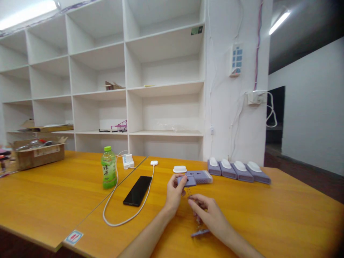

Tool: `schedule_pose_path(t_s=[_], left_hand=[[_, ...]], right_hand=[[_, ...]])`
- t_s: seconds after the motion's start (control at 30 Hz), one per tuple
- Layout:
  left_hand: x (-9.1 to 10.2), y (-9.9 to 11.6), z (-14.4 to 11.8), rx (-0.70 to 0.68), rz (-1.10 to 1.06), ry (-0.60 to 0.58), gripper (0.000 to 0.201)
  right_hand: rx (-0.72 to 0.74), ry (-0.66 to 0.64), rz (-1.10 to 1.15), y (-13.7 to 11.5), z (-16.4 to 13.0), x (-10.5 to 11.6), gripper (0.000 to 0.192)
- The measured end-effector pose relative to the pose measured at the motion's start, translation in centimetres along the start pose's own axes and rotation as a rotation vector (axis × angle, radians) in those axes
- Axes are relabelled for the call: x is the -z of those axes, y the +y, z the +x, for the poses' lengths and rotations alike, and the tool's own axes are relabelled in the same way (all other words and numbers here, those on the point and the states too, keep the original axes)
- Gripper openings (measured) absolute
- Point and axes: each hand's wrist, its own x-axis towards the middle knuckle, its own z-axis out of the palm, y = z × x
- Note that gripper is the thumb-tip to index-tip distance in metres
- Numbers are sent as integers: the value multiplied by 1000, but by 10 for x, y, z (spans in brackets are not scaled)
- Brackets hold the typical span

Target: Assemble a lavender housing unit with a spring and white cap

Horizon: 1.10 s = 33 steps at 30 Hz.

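Note:
My left hand (174,193) pinches a small flat purple piece (190,181) between thumb and fingers. A thin, chain-like strand (189,192) hangs below this piece toward my right hand (205,211). The fingers of my right hand are closed around part of the strand, which is too fine to make out well. Under that hand, a second thin purple piece (200,233) shows near the tabletop, partly hidden. Just behind my left hand lies a purple box (201,176) with dark openings on top. A white oval piece (180,169) rests beside it.
Several purple boxes with white oval tops (243,172) stand in a row at the back right. A black phone (137,191), a looping white cable (106,211), a green bottle (109,168) and a power adapter (128,161) are on the left. Farther left is a cardboard box (40,154).

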Motion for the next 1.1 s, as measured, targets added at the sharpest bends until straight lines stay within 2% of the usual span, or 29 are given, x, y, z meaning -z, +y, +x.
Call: schedule_pose_path(t_s=[0.27,0.63,1.1], left_hand=[[-2,3,-4,-7,-27,4,47],[0,8,-4,-44,43,-89,45],[3,17,-13,-176,211,-57,40]], right_hand=[[-32,13,3,-2,-1,-3,44],[-60,5,43,-1,-3,-3,44],[-11,42,-7,-5,-6,-4,41]])
